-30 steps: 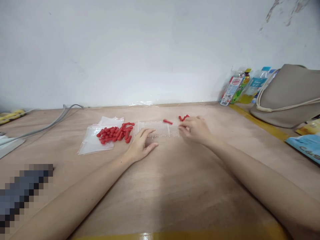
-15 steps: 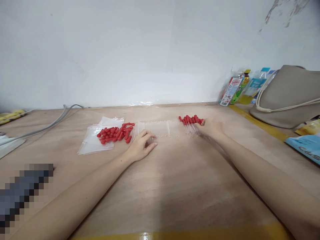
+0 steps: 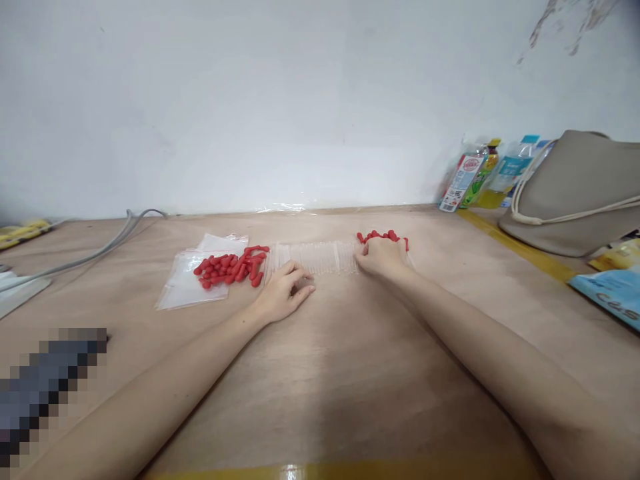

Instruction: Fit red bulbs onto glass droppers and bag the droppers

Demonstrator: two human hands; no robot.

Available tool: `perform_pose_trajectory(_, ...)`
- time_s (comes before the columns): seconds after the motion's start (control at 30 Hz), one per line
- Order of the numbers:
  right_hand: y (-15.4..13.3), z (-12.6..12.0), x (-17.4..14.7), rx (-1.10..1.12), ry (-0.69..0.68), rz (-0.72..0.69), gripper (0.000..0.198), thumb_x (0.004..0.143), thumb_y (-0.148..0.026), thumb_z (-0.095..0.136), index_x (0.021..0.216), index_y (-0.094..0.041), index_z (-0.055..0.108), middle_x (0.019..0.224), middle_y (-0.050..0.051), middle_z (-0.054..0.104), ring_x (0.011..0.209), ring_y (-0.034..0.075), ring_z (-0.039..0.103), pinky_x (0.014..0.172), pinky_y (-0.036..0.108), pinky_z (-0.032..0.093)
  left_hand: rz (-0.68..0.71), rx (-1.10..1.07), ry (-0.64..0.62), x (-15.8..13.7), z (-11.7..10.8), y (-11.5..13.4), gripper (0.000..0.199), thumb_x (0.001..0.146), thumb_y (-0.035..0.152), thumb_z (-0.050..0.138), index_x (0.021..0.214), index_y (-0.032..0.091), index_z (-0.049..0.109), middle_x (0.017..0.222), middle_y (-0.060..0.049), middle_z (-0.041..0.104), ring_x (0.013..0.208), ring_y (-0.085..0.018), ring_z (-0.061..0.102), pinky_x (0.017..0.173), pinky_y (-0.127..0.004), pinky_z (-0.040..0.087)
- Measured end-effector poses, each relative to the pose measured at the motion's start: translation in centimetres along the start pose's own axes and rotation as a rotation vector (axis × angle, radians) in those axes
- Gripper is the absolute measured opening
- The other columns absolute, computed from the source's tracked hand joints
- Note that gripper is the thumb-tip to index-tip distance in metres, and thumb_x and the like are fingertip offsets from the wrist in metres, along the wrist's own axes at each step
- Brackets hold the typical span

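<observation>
A row of thin clear dropper tubes [image 3: 325, 257] lies side by side on the table. My left hand [image 3: 286, 290] rests at the row's left end, fingers loosely bent and thumb apart, holding nothing visible. At the other end, my right hand [image 3: 383, 259] has its fingertips pinched together against the last tubes; what sits between them is hidden. Behind that hand show the red bulbs [image 3: 375, 236] of several assembled droppers, whose stems it mostly covers. Loose red rubber bulbs [image 3: 220, 270] form a heap to the left of my left hand, on clear plastic zip bags [image 3: 175, 287].
A grey cable [image 3: 117, 237] runs across the left side, near a pixelated dark object [image 3: 45, 380]. Bottles [image 3: 510, 170], a carton [image 3: 464, 180], a beige drawstring bag [image 3: 575, 193] and a blue packet [image 3: 607, 297] stand or lie at the right. Yellow tape [image 3: 520, 250] marks the table.
My right hand has moved left from the side of the assembled droppers to the right end of the tube row. My left hand has stayed in place.
</observation>
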State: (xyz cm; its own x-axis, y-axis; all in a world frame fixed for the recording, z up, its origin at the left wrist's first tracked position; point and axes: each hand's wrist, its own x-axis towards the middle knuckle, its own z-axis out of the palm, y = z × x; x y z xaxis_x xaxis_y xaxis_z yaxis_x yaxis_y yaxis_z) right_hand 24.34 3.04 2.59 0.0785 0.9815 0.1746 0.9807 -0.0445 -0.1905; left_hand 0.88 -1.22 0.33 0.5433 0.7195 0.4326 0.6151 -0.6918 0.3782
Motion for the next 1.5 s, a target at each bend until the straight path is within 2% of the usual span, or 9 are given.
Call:
perform_pose_trajectory(0.2, -0.9, 0.6, 1.7, 0.007, -0.102, 0.094, 0.012, 0.066, -0.025, 0.053, 0.069, -0.016, 0.060, 0.068, 0.008, 0.059, 0.073, 0.024, 0.054, 0.072, 0.039, 0.027, 0.008, 0.095, 0.027, 0.0, 0.1, 0.0, 0.017, 0.083, 0.028, 0.049, 0.091, 0.017, 0.058, 0.088, -0.005, 0.053, 0.077, -0.015, 0.052, 0.069, -0.028, 0.045)
perform_pose_trajectory(0.37, -0.8, 0.8, 1.8, 0.037, -0.096, 0.093, 0.008, 0.064, -0.022, 0.054, 0.059, -0.017, 0.058, 0.065, 0.008, 0.058, 0.074, 0.025, 0.053, 0.072, 0.039, 0.026, -0.204, 0.604, 0.081, 0.5, -1.6, -0.1, 0.022, 0.081, 0.032, 0.048, 0.084, 0.013, 0.059, 0.089, -0.012, 0.057, 0.089, -0.026, 0.053, 0.079, -0.039, 0.042)
perform_pose_trajectory(0.47, -0.8, 0.2, 1.2, 0.047, -0.006, 0.058, 0.016, 0.068, -0.026, 0.050, 0.057, -0.017, 0.057, 0.062, 0.008, 0.057, 0.070, 0.024, 0.053, 0.070, 0.038, 0.025, -0.398, 0.844, -0.050, 0.8, -3.3, 0.3, 0.028, 0.083, 0.030, 0.042, 0.093, 0.009, 0.058, 0.094, -0.017, 0.059, 0.093, -0.032, 0.054, 0.078, -0.042, 0.041)
perform_pose_trajectory(0.57, -0.8, -0.1, 0.1, 0.116, 0.159, -0.010, 0.022, 0.073, -0.030, 0.045, 0.059, -0.018, 0.057, 0.061, 0.005, 0.058, 0.064, 0.020, 0.052, 0.071, 0.038, 0.024, -0.561, 0.848, -0.178, 0.9, -4.4, 0.9, 0.032, 0.087, 0.024, 0.031, 0.104, 0.007, 0.053, 0.096, -0.018, 0.059, 0.091, -0.032, 0.057, 0.070, -0.040, 0.045)
perform_pose_trajectory(0.7, -0.1, 0.7, -2.4, 0.193, 0.416, -0.192, 0.021, 0.076, -0.033, 0.045, 0.066, -0.018, 0.054, 0.068, 0.003, 0.061, 0.067, 0.018, 0.051, 0.075, 0.037, 0.021, -0.633, 0.844, -0.322, 0.7, -4.8, 1.3, 0.034, 0.083, 0.010, 0.030, 0.113, 0.006, 0.047, 0.102, -0.020, 0.057, 0.089, -0.032, 0.059, 0.065, -0.038, 0.047)
perform_pose_trajectory(0.87, 1.0, 2.2, -5.5, 0.179, 0.524, -0.464, 0.019, 0.079, -0.032, 0.048, 0.069, -0.017, 0.052, 0.071, 0.003, 0.062, 0.070, 0.015, 0.052, 0.075, 0.033, 0.021, -0.614, 0.831, -0.395, 0.4, -4.5, 1.1, 0.032, 0.080, 0.002, 0.029, 0.104, 0.004, 0.050, 0.094, -0.020, 0.059, 0.087, -0.030, 0.061, 0.066, -0.036, 0.048)
perform_pose_trajectory(1.07, 1.2, 2.4, -5.7, 0.220, 0.465, -0.496, 0.019, 0.081, -0.032, 0.052, 0.070, -0.016, 0.055, 0.069, 0.001, 0.064, 0.068, 0.014, 0.055, 0.074, 0.032, 0.021, -0.594, 0.864, -0.362, 0.6, -4.8, 1.9, 0.035, 0.077, -0.001, 0.029, 0.106, 0.002, 0.049, 0.088, -0.019, 0.061, 0.086, -0.030, 0.061, 0.066, -0.036, 0.049)
perform_pose_trajectory(1.23, 1.4, 2.4, -5.5, 0.285, 0.352, -0.530, 0.018, 0.085, -0.030, 0.049, 0.087, -0.018, 0.061, 0.081, 0.004, 0.067, 0.076, 0.016, 0.058, 0.074, 0.030, 0.024, -0.507, 0.892, -0.280, 0.7, -4.8, 3.5, 0.035, 0.071, -0.005, 0.033, 0.100, 0.002, 0.053, 0.098, -0.022, 0.054, 0.080, -0.028, 0.061, 0.061, -0.034, 0.048)
perform_pose_trajectory(1.5, 1.2, 2.5, -5.8, 0.344, 0.383, -0.648, 0.024, 0.088, -0.029, 0.041, 0.091, -0.019, 0.063, 0.083, 0.004, 0.065, 0.071, 0.013, 0.056, 0.077, 0.031, 0.026, -0.051, 0.161, 0.136, 0.2, 0.6, 2.1, 0.013, 0.084, 0.024, 0.047, 0.087, 0.015, 0.056, 0.085, -0.005, 0.055, 0.078, -0.016, 0.055, 0.070, -0.030, 0.046)
